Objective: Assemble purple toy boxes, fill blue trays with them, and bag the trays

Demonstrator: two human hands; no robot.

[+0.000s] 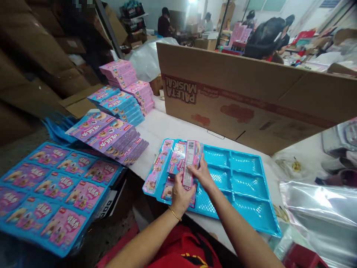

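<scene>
A slim pink printed box (190,158), its barcoded side turned up, is held between both hands over the blue tray (245,219). My left hand (181,195), with a thin bracelet at the wrist, grips its near end. My right hand (203,173) has its thumb on the barcoded face and its fingers on the far side. Under and beside the held box, purple-pink boxes (175,163) sit in the tray's left column, partly covered by my hands. The compartments to the right hold nothing. A printed strip (158,165) lies along the tray's left edge.
Stacks of purple boxes (110,136), blue boxes (119,104) and pink boxes (141,93) stand on the left. A filled tray (60,173) lies lower left. Behind the work tray rises a cardboard panel (245,96); clear plastic sheets (320,212) lie right. People sit farther back.
</scene>
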